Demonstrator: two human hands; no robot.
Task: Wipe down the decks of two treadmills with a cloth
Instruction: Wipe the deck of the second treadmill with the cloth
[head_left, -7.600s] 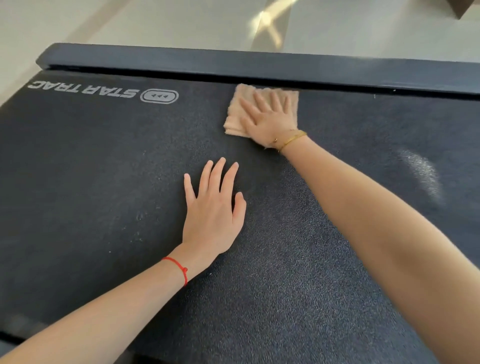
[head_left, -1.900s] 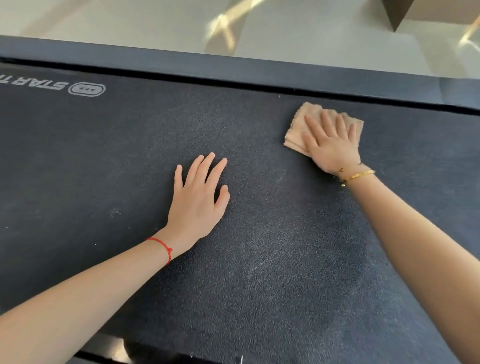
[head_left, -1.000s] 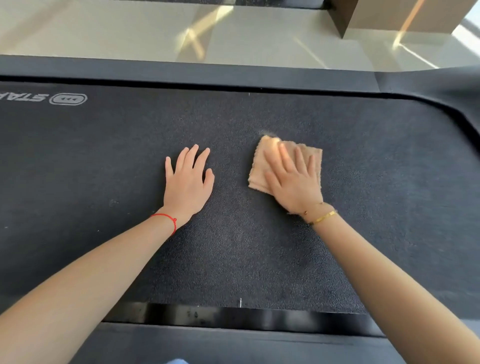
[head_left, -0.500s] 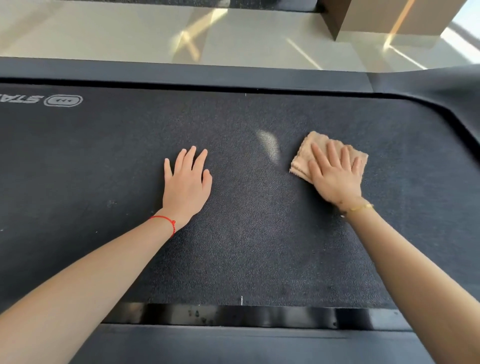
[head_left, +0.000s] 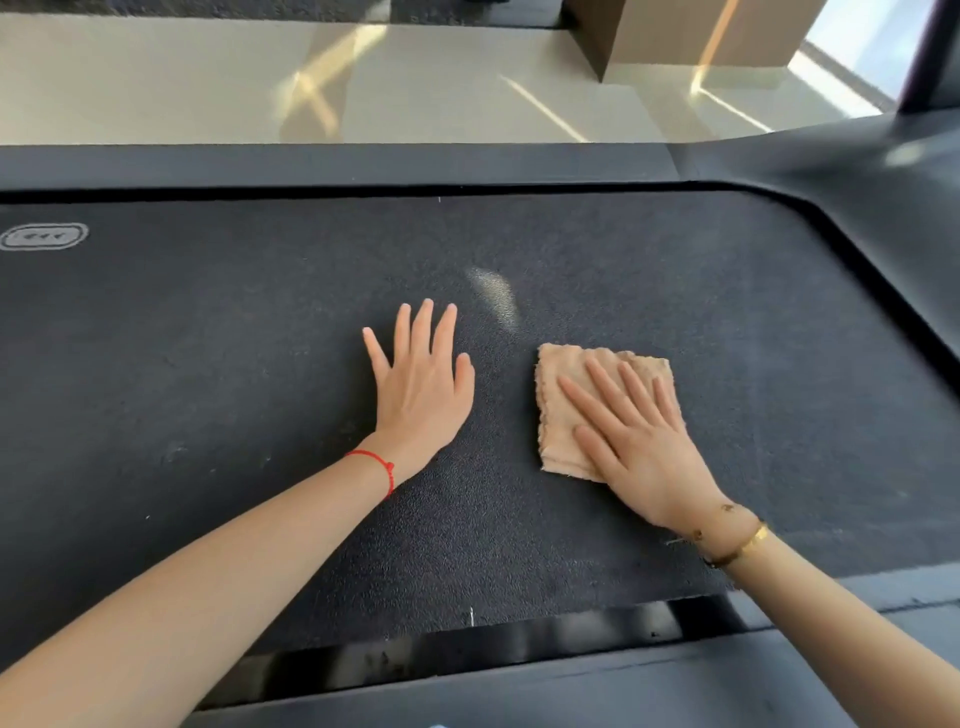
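Observation:
A dark textured treadmill deck (head_left: 208, 364) fills most of the head view. A folded beige cloth (head_left: 561, 415) lies flat on it, right of centre. My right hand (head_left: 639, 441) presses on the cloth with straight, spread fingers and covers its lower right part. My left hand (head_left: 421, 384) rests flat on the bare belt just left of the cloth, fingers straight. A pale sunlit patch (head_left: 493, 296) shows on the belt beyond the hands.
Black side rails run along the far edge (head_left: 337, 166) and the near edge (head_left: 519, 691) of the belt. The motor cover (head_left: 857, 182) curves round at the right. Beyond lies a pale floor (head_left: 208, 78) with a brown box-like block (head_left: 691, 36).
My right hand slid the cloth left and towards me from half a second ago. Over the earlier frames it swept back and forth across the belt. The left hand stayed planted.

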